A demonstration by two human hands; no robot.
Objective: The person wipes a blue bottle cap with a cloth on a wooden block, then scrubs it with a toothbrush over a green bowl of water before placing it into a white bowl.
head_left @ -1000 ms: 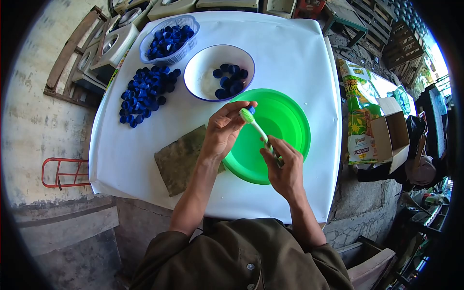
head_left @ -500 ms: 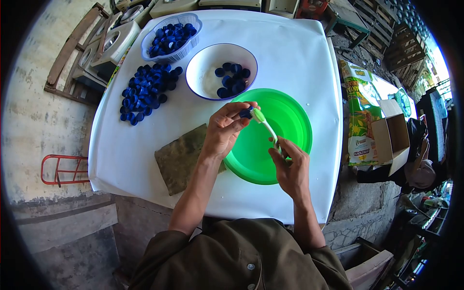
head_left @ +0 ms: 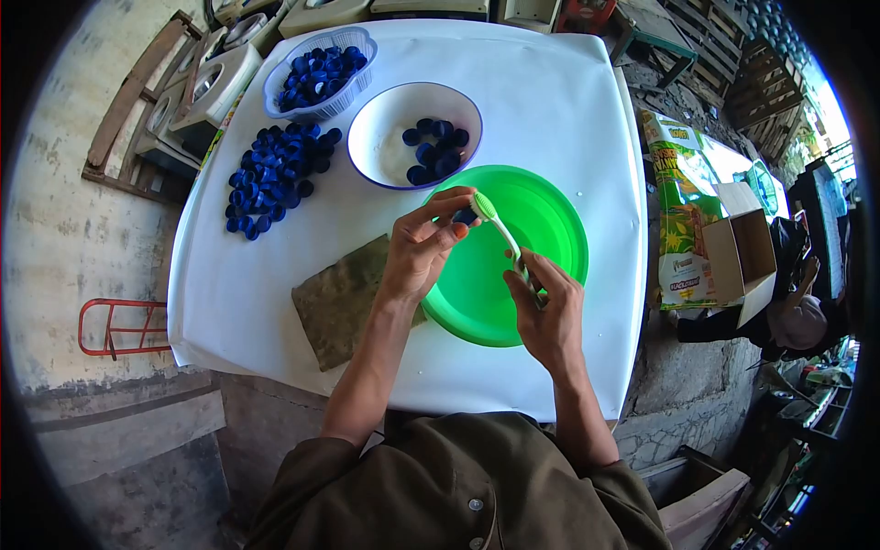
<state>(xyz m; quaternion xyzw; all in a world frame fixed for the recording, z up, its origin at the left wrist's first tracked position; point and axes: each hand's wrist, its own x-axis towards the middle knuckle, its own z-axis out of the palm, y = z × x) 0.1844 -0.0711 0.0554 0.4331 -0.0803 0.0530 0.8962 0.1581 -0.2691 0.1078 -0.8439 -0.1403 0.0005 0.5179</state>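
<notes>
Over the left part of the green basin, my left hand pinches a dark blue cap between thumb and fingers. My right hand grips the handle of a green and white toothbrush, whose bristle head is at the cap. Behind the basin, a white bowl with a blue rim holds several blue caps. Loose blue caps lie heaped to its left. A pale plastic basket of blue caps stands behind them.
A brown, stained flat slab lies on the white-covered table, left of the basin. Right of the table are an open cardboard box, a colourful sack and another person. A red metal frame stands at the left.
The toothbrush head has tipped up and shifted slightly left beside the cap, so its bristles now show. The cap has turned a little in my left hand.
</notes>
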